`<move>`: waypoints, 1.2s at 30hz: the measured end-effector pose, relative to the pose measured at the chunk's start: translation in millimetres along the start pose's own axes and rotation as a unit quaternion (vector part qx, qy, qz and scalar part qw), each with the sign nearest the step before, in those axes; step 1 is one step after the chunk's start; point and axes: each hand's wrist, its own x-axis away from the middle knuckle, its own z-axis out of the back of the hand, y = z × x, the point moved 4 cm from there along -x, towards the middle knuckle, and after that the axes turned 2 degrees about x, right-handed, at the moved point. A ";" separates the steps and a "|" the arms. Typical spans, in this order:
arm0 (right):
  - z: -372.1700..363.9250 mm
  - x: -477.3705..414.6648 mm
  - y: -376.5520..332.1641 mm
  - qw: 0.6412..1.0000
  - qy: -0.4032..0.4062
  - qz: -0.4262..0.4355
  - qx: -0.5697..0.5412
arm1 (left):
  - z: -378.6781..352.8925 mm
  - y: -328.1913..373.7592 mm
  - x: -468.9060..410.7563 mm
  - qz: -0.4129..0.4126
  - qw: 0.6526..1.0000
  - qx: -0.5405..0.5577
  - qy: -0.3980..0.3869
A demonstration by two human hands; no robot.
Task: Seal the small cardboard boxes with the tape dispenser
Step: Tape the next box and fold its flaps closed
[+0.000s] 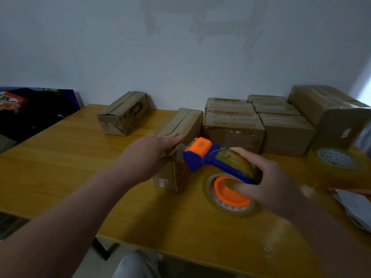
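A small cardboard box (187, 125) lies lengthwise in the middle of the yellow table (60, 157). My left hand (154, 146) presses flat on its near top edge, fingers straight. My right hand (267, 181) grips the blue and orange tape dispenser (202, 155) by its tape roll. The dispenser's orange head touches the box's near top corner, just right of my left fingers. The box's near end face shows some tape and print.
Another small box (124, 113) lies at the back left. Several taped boxes (232, 125) stand in a group at the back right. A tape roll with an orange core (230, 194) lies under my right hand, a second roll (337, 160) at the right. Papers (355, 205) sit at the right edge.
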 end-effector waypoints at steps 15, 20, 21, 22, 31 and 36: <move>31.8 5.0 -5.6 0.995 -0.063 -0.033 0.076 | 0.3 1.5 -2.7 0.008 1.000 -0.006 0.010; 7.9 -18.8 -14.5 0.985 -0.122 -0.042 0.114 | 0.1 -0.1 -1.8 -0.002 1.000 0.008 0.015; 6.2 -24.7 -18.7 0.984 -0.124 -0.039 0.123 | 0.1 -0.5 -1.3 -0.004 1.000 0.010 0.013; 6.0 -29.8 -23.2 0.982 -0.126 -0.037 0.134 | 0.0 -0.7 -1.0 -0.006 1.000 0.010 0.012; 9.8 -43.8 -35.3 0.973 -0.183 -0.117 0.076 | -1.6 -0.7 -2.4 -0.012 1.000 0.001 0.013; 13.7 -42.3 -35.7 0.970 -0.182 -0.155 0.046 | -2.0 -2.0 -2.8 -0.012 1.000 -0.002 0.008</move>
